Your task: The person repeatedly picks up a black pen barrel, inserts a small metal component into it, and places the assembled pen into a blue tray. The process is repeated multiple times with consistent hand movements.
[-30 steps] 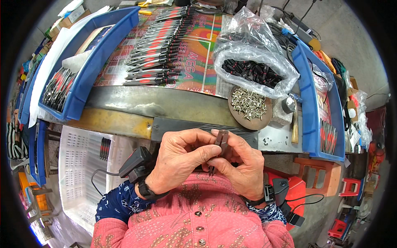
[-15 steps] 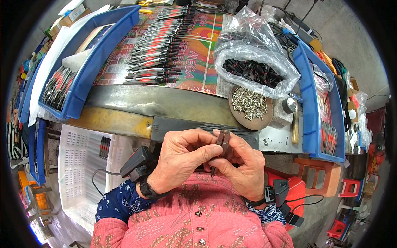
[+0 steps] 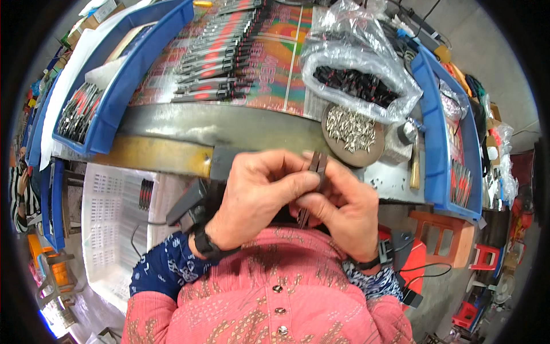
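Observation:
In front of my chest, just past the bench's near edge, both hands pinch a bundle of slim dark brown strips [image 3: 318,164]. My left hand [image 3: 258,192] has its thumb pressed against the upper part. My right hand [image 3: 349,209] grips lower down, thumb crossing the strips. Their tops stick up above my fingers and dark ends point down below; what they are, and how many, I cannot make out. Nearest beyond my right hand is a round brown dish [image 3: 342,157] heaped with small silvery metal tips [image 3: 350,129].
A clear plastic bag [image 3: 401,80] of black parts stands behind the dish. Grey pens [image 3: 215,57] with red grips lie in a row. Blue bins [image 3: 129,86] flank the bench, the right bin [image 3: 427,103] near a brush [image 3: 414,166]. A white basket [image 3: 112,241] sits low left.
My hands and the dark strips have shifted slightly up and right in the picture. The view has also moved a little, so the bench sits higher. Both hands keep their grip.

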`<state>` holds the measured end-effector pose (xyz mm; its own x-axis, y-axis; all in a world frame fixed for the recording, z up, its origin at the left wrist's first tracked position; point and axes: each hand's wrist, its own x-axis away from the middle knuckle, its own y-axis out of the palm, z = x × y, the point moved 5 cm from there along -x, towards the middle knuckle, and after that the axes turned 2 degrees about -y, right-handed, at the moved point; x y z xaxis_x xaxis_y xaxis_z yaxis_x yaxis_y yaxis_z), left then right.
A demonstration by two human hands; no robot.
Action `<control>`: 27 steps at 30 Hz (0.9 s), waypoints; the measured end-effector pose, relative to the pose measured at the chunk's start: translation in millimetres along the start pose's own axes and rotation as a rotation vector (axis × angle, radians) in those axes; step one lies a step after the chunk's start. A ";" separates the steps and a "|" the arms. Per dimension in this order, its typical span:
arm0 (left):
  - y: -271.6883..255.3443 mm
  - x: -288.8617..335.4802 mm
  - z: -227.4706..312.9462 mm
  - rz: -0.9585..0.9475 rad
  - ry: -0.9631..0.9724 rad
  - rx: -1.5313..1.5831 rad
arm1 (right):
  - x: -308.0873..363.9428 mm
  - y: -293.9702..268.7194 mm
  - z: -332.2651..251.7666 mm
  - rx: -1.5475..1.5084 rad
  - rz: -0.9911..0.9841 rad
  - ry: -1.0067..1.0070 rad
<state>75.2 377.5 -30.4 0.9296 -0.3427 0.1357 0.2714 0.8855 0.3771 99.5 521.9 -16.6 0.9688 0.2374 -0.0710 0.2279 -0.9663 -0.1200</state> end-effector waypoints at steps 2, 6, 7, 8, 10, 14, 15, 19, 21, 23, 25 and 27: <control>1.3 -6.1 3.6 -0.039 0.052 0.052 | -5.7 -2.4 -0.7 -0.043 -0.009 0.000; 2.2 -15.3 9.0 -0.058 0.030 0.055 | -15.9 -7.7 -6.3 -0.015 -0.010 -0.028; 1.9 -17.4 9.0 -0.046 0.011 0.039 | -17.6 -8.9 -7.3 -0.007 -0.017 -0.023; 2.0 -19.2 9.6 -0.045 0.007 0.038 | -19.2 -10.1 -8.1 0.000 -0.024 -0.018; 1.0 -21.8 10.1 -0.039 -0.005 0.020 | -23.3 -10.8 -7.7 -0.009 -0.022 -0.020; 1.5 -27.5 11.1 -0.040 0.004 -0.010 | -28.5 -11.9 -6.1 -0.072 0.031 -0.068; 2.3 -28.9 12.0 -0.047 0.006 0.010 | -29.4 -12.6 -6.1 -0.067 0.036 -0.070; 5.8 -32.2 17.3 -0.002 0.034 0.071 | -36.8 -14.9 -10.5 -0.062 0.033 -0.093; 6.3 -35.9 22.2 0.000 0.058 0.059 | -39.5 -16.8 -14.1 -0.044 0.032 -0.085; 6.8 -38.6 26.0 -0.013 0.072 0.051 | -42.2 -17.0 -18.4 -0.073 0.036 -0.105; 7.8 -41.7 28.9 -0.013 0.086 0.048 | -45.0 -18.4 -22.1 -0.053 0.022 -0.107; 8.5 -44.0 32.4 -0.028 0.089 0.027 | -47.5 -21.8 -25.7 0.020 -0.009 -0.095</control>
<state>28.5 390.0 -3.5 0.9405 -0.3371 0.0428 0.2922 0.8665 0.4047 51.0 529.1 14.8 0.9529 0.2557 -0.1633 0.2340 -0.9620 -0.1405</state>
